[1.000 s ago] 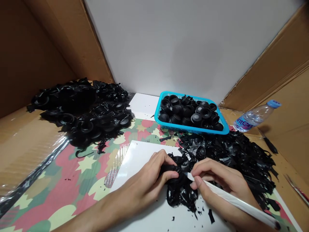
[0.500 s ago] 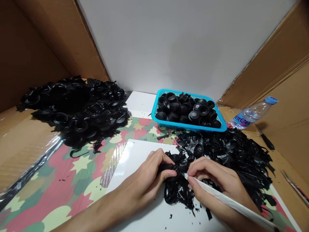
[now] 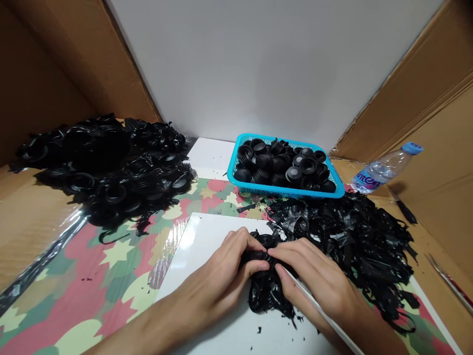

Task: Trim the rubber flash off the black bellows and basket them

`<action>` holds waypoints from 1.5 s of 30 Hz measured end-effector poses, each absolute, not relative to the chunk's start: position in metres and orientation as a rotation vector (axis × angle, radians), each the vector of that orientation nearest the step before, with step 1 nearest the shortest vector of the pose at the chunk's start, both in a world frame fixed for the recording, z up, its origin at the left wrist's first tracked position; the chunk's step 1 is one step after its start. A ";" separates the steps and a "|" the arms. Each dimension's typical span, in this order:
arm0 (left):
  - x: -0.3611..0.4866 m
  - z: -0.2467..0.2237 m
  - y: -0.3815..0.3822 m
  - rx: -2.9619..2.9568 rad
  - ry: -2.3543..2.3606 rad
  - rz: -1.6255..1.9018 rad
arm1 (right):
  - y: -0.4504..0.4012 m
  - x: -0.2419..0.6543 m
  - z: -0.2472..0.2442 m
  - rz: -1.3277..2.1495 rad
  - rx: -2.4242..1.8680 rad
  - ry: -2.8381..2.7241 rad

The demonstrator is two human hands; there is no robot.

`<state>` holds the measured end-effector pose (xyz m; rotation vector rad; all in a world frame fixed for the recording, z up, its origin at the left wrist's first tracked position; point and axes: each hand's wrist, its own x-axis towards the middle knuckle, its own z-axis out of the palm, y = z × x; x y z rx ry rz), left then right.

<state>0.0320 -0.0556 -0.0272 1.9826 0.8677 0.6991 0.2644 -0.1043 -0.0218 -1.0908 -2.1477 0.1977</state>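
My left hand (image 3: 231, 264) is closed around a black rubber piece (image 3: 254, 255), pinching it between thumb and fingers above a white board (image 3: 192, 246). My right hand (image 3: 320, 278) has a long, thin, white-handled tool (image 3: 328, 318) in its grip. The tool's tip is hidden behind the fingers, so its kind cannot be made out. The right index fingertip meets the near end of the black piece, close to the left thumb. Beneath both hands lies a small heap of black rubber scraps (image 3: 268, 296).
A blue basket (image 3: 284, 191) of round ribbed black parts stands behind the hands. A large heap of black trimmings (image 3: 369, 246) spreads at right, near a water bottle (image 3: 384, 170), a black-handled tool (image 3: 406, 212) and tweezers (image 3: 451, 283). More untrimmed black parts (image 3: 111, 172) pile up at left.
My right hand has moved left and closer to my left hand, its fingers now reaching the black piece. The white-handled tool has tilted more steeply, and its tip has gone from sight.
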 end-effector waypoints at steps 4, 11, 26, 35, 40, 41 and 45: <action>0.033 -0.027 -0.055 1.986 0.879 0.691 | -0.107 0.256 -0.028 0.224 -1.132 -2.005; 0.032 -0.030 -0.056 1.993 0.910 0.669 | -0.101 0.250 -0.036 0.102 -1.256 -1.909; 0.020 -0.019 -0.050 1.944 0.822 0.598 | -0.105 0.281 0.004 0.611 -1.242 -1.774; 0.023 -0.020 -0.051 1.989 0.801 0.642 | -0.105 0.263 0.000 0.718 -1.187 -1.747; 0.024 -0.020 -0.053 2.002 0.812 0.656 | -0.105 0.266 -0.002 0.764 -1.198 -1.781; 0.024 -0.020 -0.053 2.008 0.813 0.655 | -0.105 0.267 -0.002 0.780 -1.206 -1.789; 0.025 -0.022 -0.054 2.057 0.813 0.675 | -0.104 0.270 -0.001 0.819 -1.226 -1.870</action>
